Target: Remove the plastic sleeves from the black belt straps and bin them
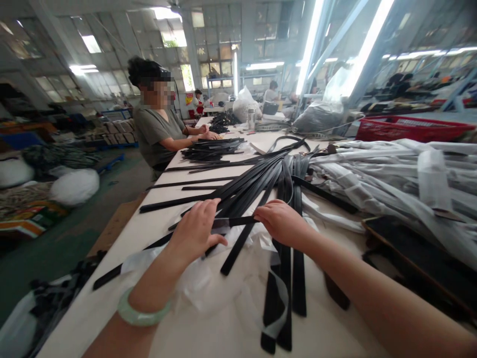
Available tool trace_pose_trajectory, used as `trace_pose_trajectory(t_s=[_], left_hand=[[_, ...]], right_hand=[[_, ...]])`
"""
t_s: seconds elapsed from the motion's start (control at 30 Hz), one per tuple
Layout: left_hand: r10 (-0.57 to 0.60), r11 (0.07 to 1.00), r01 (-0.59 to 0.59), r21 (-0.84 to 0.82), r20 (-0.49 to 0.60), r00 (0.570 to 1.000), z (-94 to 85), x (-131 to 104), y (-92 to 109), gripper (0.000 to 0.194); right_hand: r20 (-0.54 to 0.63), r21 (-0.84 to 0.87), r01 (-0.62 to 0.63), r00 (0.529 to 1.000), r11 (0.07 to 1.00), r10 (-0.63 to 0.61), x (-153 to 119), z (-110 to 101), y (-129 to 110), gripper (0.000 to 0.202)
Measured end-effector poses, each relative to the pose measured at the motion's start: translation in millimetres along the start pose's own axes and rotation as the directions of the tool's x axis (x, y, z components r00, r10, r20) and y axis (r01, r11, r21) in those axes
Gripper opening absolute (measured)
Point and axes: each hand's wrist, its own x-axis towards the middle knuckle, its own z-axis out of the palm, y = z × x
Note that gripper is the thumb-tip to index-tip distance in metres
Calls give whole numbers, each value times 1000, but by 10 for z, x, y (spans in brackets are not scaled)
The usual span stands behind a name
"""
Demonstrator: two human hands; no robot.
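A black strap [241, 221] runs between my two hands above the table. Its right end is pinched between the fingertips and thumb of my right hand [280, 223]. My left hand [196, 228], with a pale green bangle [143, 309] on the wrist, is open over the strap, thumb spread away from the fingers. A clear film piece [221, 224] shows on the strap beside the left fingers. Whether the left palm touches the strap is hidden. Behind my hands a bundle of long black straps [257, 171] fans out. Crumpled thin white plastic [201, 286] lies under my hands.
Wrapped white strips [372, 174] pile up on the right, before a red basket [413, 129]. Several black strap ends [285, 298] hang toward me on the white table [208, 328]. A co-worker [156, 119] handles things at the far left edge, near stacked black strips [212, 149].
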Motion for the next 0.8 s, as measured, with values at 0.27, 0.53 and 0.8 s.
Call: trace_pose_trajectory(t_s=[0.27,0.53,0.8], left_hand=[[-118,959,150,242,-141,983,73,32,80,23],[74,948,60,313,-398,914,48,-62,445,34],[7,934,129,332,-381,925,-51,-79,200,27]], right_hand=[[-168,187,0,985,982,32,-81,-36,-191,30],[-274,195,42,962,980,13,-137,7,-544,26],[-102,193,85,993,977,-66,-91,78,-309,23]])
